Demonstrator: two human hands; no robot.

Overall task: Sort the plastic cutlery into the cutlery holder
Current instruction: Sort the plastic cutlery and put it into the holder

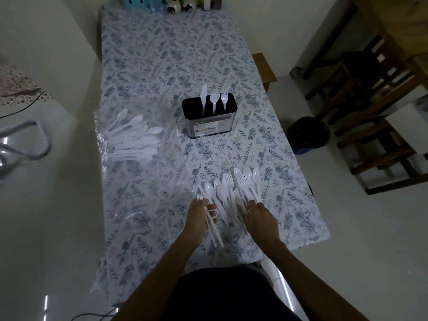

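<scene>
A single head-worn camera looks forward and steeply down from the near end of the table (162, 66), close above both hands, taking in its whole length and the floor (347, 228) beside.

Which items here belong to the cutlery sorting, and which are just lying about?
Job: cutlery holder; mixed cutlery pile; spoon pile; forks in left hand; right hand.
Bystanders: black bin; jars; wooden chairs.
</scene>
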